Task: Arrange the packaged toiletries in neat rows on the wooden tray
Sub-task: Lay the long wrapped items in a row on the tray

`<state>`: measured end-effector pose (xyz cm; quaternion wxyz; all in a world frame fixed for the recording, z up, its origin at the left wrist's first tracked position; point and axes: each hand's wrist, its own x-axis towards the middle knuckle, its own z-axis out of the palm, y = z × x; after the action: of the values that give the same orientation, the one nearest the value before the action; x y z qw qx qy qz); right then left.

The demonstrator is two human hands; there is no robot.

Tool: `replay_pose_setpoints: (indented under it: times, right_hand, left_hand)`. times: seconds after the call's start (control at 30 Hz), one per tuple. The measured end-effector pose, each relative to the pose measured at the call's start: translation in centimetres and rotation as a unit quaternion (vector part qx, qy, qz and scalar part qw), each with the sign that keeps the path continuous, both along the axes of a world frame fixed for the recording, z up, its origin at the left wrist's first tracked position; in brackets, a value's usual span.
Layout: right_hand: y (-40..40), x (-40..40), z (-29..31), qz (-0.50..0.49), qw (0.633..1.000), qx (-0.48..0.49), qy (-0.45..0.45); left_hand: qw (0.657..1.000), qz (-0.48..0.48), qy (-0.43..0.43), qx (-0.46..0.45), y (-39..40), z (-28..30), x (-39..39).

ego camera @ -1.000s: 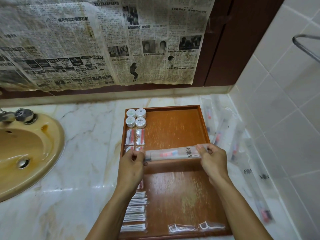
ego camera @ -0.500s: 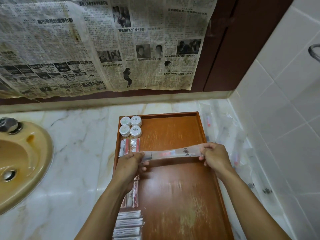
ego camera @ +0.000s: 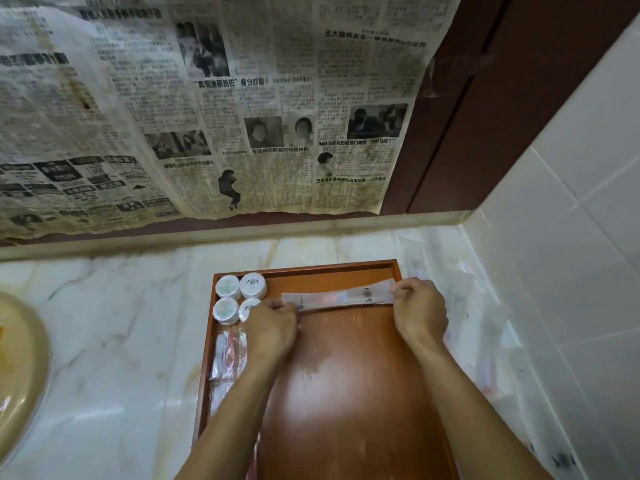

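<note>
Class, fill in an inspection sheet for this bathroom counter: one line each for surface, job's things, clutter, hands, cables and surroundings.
Surface: pale marble counter, veined and glossy.
Job's things: wooden tray; four round white packs in its far left corner; flat sachets in a row down the left edge; long clear packet held crosswise over the tray's far end.
Clutter: more clear packets loose on the counter right of the tray.
Hands: left hand pinches the packet's left end; right hand grips its right end.
Cables: nothing seen.
Surroundings: yellowed newspaper on the back wall; white tiles at right; beige basin at left.
</note>
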<state>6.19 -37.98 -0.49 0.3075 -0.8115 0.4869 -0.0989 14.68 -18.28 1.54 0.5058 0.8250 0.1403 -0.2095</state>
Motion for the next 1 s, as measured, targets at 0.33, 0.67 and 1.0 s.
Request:
replay_pose_setpoints:
  times: [0.33, 0.67, 1.0]
  right_hand:
    - [-1.2, 2.1, -1.9, 0.06, 0.989, -0.132, 0.024]
    - [-2.0, 2.7, -2.5, 0.067, 0.983, -0.164, 0.041]
    - [-1.7, 2.8, -2.2, 0.073, 0.983, -0.159, 0.046]
  left_hand:
    - [0.995, -0.022, -0.061, 0.07, -2.4, -3.5, 1.7]
    - [0.984, -0.033, -0.137, 0.11, -3.1, -3.6, 2.0]
    - [0.966, -0.066, -0.205, 0.142, -3.2, -4.3, 2.3]
